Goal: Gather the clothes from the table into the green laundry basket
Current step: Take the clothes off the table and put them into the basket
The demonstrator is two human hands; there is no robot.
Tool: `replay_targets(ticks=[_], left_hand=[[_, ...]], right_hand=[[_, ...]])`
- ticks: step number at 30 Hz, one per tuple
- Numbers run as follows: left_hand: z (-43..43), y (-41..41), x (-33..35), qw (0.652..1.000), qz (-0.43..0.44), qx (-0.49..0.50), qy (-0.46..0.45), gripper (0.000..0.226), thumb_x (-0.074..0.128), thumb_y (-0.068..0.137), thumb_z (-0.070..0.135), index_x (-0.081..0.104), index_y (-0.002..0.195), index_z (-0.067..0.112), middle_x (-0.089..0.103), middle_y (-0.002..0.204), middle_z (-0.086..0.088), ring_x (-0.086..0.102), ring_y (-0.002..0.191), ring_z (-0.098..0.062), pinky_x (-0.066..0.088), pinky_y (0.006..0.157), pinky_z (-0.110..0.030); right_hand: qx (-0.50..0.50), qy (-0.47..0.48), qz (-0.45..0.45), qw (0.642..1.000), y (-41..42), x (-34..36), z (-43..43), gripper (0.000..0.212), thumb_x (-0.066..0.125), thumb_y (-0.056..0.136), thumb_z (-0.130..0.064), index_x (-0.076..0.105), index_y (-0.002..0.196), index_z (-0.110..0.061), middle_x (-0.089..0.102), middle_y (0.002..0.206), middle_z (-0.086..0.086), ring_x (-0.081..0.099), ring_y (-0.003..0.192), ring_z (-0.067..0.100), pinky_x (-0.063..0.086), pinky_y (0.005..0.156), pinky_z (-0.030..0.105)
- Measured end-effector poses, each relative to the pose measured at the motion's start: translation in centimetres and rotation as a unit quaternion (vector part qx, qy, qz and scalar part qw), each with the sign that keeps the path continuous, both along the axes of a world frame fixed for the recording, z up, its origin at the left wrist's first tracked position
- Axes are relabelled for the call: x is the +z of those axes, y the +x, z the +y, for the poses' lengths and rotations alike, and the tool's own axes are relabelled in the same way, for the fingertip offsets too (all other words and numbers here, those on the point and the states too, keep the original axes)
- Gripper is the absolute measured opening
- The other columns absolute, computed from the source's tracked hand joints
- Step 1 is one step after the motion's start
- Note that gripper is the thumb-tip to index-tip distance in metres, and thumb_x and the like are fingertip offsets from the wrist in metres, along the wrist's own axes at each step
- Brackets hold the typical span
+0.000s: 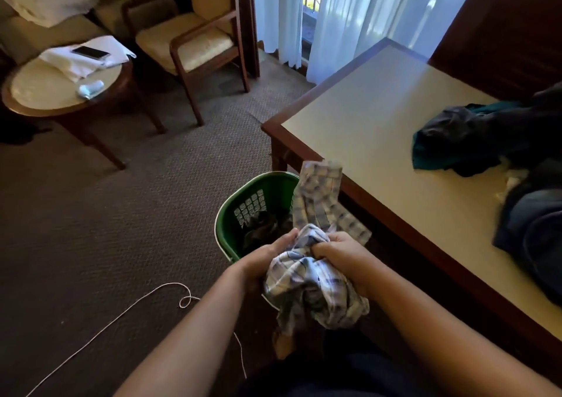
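Both hands clamp the bunched plaid shirt (310, 278), left hand (267, 259) and right hand (337, 252), held right above the green laundry basket (231, 214) on the floor left of the desk (380, 116); drop is straight down, slightly far-left.

Basket (231, 214) on floor left of table (380, 116) — clothes (474, 135) on table's right.
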State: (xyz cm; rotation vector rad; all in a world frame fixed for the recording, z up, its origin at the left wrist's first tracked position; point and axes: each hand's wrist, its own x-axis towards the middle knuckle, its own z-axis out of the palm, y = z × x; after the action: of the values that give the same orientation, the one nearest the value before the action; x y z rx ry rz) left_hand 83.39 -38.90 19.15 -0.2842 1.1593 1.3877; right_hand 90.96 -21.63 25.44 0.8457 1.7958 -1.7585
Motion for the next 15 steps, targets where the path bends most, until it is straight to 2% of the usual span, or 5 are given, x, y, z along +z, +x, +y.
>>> replay_targets(ticks=[4,7,9,12,15], left_hand=[[0.0,-0.4,0.1,0.99,0.065,0.128,-0.002,0.051,0.073,0.091,0.04,0.072,0.124,0.001,0.068,0.128,-0.028,0.066,0.12,-0.041,0.046,0.111,-0.054],[0.3,-1.4,0.7,0.96,0.151,0.237,-0.011,0.036,0.068,0.093,0.017,0.07,0.115,-0.011,0.066,0.12,-0.038,0.07,0.097,-0.038,0.056,0.092,-0.047],[0.5,-2.1,1.3,0.938,0.225,0.26,-0.038,0.04,0.075,0.086,0.023,0.069,0.105,-0.012,0.069,0.112,-0.037,0.068,0.09,-0.035,0.056,0.088,-0.052],[0.7,-2.9,1.9,0.911,0.311,0.263,-0.061,0.029,0.072,0.092,0.027,0.072,0.102,0.0,0.076,0.106,-0.021,0.071,0.091,-0.027,0.057,0.091,-0.048],[0.9,-3.7,1.2,0.899,0.37,0.212,-0.099,0.041,0.069,0.09,0.037,0.067,0.127,0.018,0.069,0.129,-0.01,0.067,0.115,-0.019,0.053,0.105,-0.045]], right_hand=[[-0.007,0.125,0.098,0.987,-1.1,0.1,0.4,0.018,0.06,0.081,-0.014,0.076,0.088,-0.016,0.077,0.084,0.008,0.073,0.076,0.031,0.059,0.072,0.046],[0.004,0.216,0.174,0.961,-1.8,0.7,0.5,0.012,0.064,0.087,-0.019,0.074,0.089,-0.025,0.075,0.08,-0.005,0.071,0.071,0.008,0.056,0.063,0.029],[0.01,0.249,0.211,0.945,-2.4,1.0,0.6,0.011,0.064,0.09,-0.02,0.072,0.093,-0.027,0.074,0.082,-0.008,0.068,0.074,0.001,0.052,0.063,0.02],[0.023,0.247,0.235,0.94,-3.4,1.1,1.0,0.021,0.062,0.094,-0.021,0.068,0.112,-0.031,0.073,0.098,-0.011,0.068,0.089,-0.001,0.057,0.078,0.023],[0.076,0.317,0.208,0.922,-4.0,0.8,1.7,0.048,0.062,0.096,-0.024,0.052,0.142,-0.026,0.061,0.135,-0.005,0.057,0.118,0.005,0.049,0.101,0.027]])
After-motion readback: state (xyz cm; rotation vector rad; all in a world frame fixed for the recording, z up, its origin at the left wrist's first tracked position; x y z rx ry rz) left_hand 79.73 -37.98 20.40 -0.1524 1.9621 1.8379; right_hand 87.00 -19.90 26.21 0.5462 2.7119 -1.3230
